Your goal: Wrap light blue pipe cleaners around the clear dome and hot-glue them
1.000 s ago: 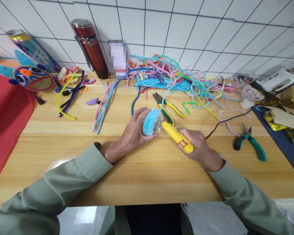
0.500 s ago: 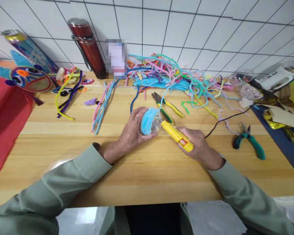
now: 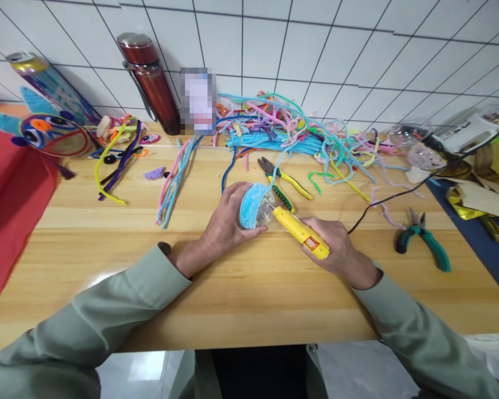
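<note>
I had the fingers of the left hand (image 3: 228, 219) curved around a round thing (image 3: 250, 208), with the thumb under it and the other fingers over the far side. They held it snugly. Fuzzy blue string was wound around the part near the palm, and the other end was see-through and bare. One loose blue strand (image 3: 278, 166) stuck up from the top.

The fingers of the right hand (image 3: 335, 244) were wrapped around a yellow glue gun (image 3: 297, 228). I pointed its thin tip at the bare end of the round thing. The tip was very close, but I could not tell if it touched. The round thing was between my two hands, over the wooden table (image 3: 233, 310).

Just past it lay pliers with yellow and green handles (image 3: 295, 187). A black cord (image 3: 393, 197) ran from near the right hand off to the right side. Green and black pliers (image 3: 434, 248) lay beyond that hand. Pink and blue fuzzy sticks (image 3: 175, 180) lay on the left.

Farther back was a big messy pile of fuzzy sticks (image 3: 276, 139). A red flask (image 3: 156, 83) stood by the tiled wall (image 3: 270, 39), and a red cloth (image 3: 12, 205) lay at the far left.
</note>
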Motion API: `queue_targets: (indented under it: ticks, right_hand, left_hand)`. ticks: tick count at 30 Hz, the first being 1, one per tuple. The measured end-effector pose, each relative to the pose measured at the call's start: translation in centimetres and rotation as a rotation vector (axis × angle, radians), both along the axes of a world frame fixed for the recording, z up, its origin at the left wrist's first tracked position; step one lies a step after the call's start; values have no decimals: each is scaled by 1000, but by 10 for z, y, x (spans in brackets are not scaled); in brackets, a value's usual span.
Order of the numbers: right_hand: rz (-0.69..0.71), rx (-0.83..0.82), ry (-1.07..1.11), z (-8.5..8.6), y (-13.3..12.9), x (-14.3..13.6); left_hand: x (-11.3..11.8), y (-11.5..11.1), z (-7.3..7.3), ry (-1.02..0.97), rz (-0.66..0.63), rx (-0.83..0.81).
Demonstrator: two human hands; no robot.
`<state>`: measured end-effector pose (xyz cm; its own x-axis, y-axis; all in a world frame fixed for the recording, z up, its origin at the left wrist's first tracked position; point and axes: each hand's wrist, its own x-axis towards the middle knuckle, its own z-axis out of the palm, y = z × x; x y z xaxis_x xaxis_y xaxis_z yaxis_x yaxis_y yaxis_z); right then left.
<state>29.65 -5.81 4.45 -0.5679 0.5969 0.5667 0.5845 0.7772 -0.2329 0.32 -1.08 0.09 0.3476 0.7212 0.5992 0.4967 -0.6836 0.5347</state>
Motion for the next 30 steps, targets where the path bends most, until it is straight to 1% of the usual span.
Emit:
queue_targets:
  ticks: [8,16,20,27,30]
  right_hand:
    - [5,-23,0,0,0,-1]
    - [6,14,2,-1,-1,3]
    - [18,-7,-20,-1,-2,3]
    - [-5,-46,-5,-3,0,2]
    - [5,-31,8,-3,0,1]
  left_hand:
    - [1,-1,0,-2,-7,3]
    - [-1,1,0,-32,-11,3]
    - [-2,2,-1,-32,-6,5]
    - [-1,1,0,-17,4,-30]
    - [-1,1,0,-26,9,-33]
